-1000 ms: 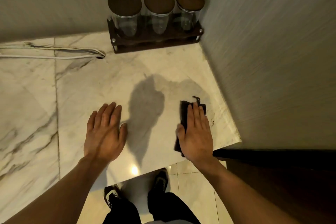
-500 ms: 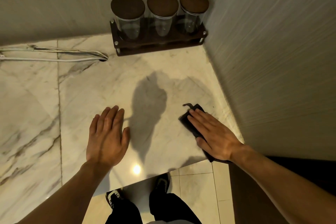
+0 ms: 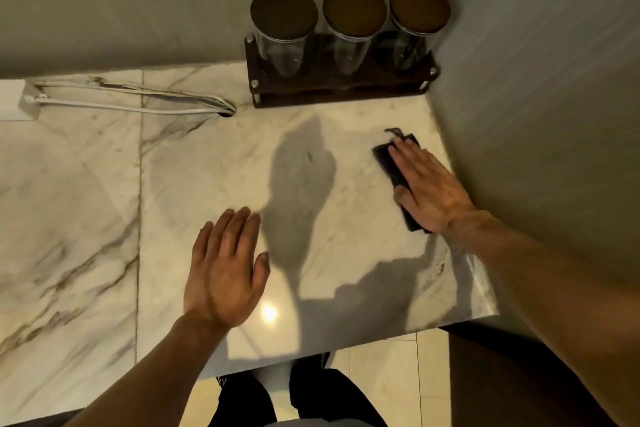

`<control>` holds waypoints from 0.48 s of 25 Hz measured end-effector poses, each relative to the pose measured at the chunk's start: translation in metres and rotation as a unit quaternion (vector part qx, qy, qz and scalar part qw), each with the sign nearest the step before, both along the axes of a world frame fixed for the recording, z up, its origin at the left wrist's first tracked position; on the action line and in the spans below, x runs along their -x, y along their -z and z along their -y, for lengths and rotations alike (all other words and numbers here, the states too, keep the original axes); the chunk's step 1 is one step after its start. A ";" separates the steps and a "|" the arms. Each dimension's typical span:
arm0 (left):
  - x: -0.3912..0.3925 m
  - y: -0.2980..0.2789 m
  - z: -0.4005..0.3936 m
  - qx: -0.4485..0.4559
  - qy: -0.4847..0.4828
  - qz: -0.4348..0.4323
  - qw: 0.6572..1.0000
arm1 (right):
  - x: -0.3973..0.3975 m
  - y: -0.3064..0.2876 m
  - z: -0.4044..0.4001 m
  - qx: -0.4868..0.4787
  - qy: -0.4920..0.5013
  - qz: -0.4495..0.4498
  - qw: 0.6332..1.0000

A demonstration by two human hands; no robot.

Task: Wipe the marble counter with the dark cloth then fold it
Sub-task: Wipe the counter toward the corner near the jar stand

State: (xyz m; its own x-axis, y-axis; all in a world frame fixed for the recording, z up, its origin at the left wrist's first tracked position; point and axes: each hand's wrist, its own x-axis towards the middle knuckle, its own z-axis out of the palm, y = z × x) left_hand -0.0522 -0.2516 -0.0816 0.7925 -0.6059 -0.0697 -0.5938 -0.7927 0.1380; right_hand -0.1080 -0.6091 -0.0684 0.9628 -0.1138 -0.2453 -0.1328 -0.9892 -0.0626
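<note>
The dark cloth point(image 3: 389, 163) lies folded in a narrow strip on the white veined marble counter point(image 3: 194, 177), near the right wall. My right hand point(image 3: 427, 189) presses flat on top of the cloth, fingers pointing up-left, hiding most of it; a loose tag sticks out at the far end. My left hand point(image 3: 225, 267) rests flat on the counter with fingers spread, holding nothing, well left of the cloth.
Three lidded glass jars point(image 3: 349, 28) stand in a dark wooden rack point(image 3: 343, 90) in the back corner. White cables point(image 3: 131, 104) run along the back into a hole in the counter. Walls close the back and right. The counter's front edge is near my legs.
My right hand has slid the cloth away from the front edge, farther back along the right wall. My left hand has stayed flat in about the same place.
</note>
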 end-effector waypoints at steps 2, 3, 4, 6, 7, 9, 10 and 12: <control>0.000 0.000 0.000 -0.003 0.000 0.000 1.000 | -0.019 0.001 0.007 -0.003 0.026 0.000 1.000; 0.000 0.001 0.000 -0.004 -0.001 0.001 1.000 | -0.027 0.001 0.011 -0.008 0.041 0.000 0.999; 0.000 0.001 0.000 -0.005 0.000 0.003 1.000 | -0.035 0.000 0.013 -0.015 0.059 0.005 0.998; -0.001 0.001 0.000 -0.008 0.002 0.005 1.000 | -0.049 0.000 0.017 -0.034 0.095 0.025 0.995; -0.001 0.001 0.000 -0.010 0.002 0.005 1.000 | -0.055 0.001 0.018 -0.042 0.111 0.038 0.992; -0.002 0.001 0.000 -0.010 0.002 0.004 1.000 | -0.065 0.002 0.020 -0.050 0.152 0.051 0.986; -0.001 0.002 0.000 -0.010 0.003 0.004 1.000 | -0.069 0.002 0.020 -0.053 0.176 0.051 0.982; -0.001 0.002 0.000 -0.010 0.005 0.004 1.000 | -0.074 0.002 0.018 -0.058 0.218 0.052 0.973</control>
